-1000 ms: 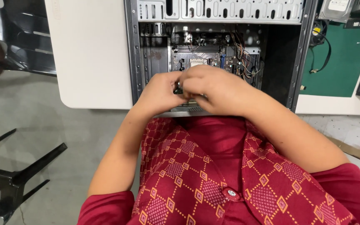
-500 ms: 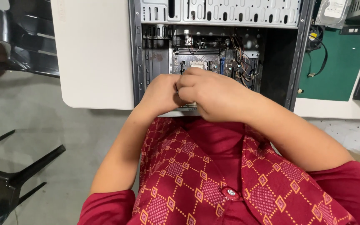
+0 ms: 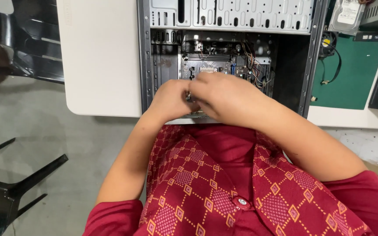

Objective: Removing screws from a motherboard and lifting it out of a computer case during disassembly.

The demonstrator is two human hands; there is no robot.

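Grey sheet steel is forming the open computer case (image 3: 228, 57), lying on the white surface (image 3: 103, 61): heavy, stiff, sharp-rimmed, best gripped by its frame. Inside it, the fragile motherboard (image 3: 211, 65) and loose wires (image 3: 257, 72) are crowding the work. At the case's near edge, the left hand (image 3: 169, 100) and right hand (image 3: 230, 100) are meeting, fingers pinching a small dark part (image 3: 189, 95), likely light and slippery.

White-labelled hard drive (image 3: 347, 13), top right
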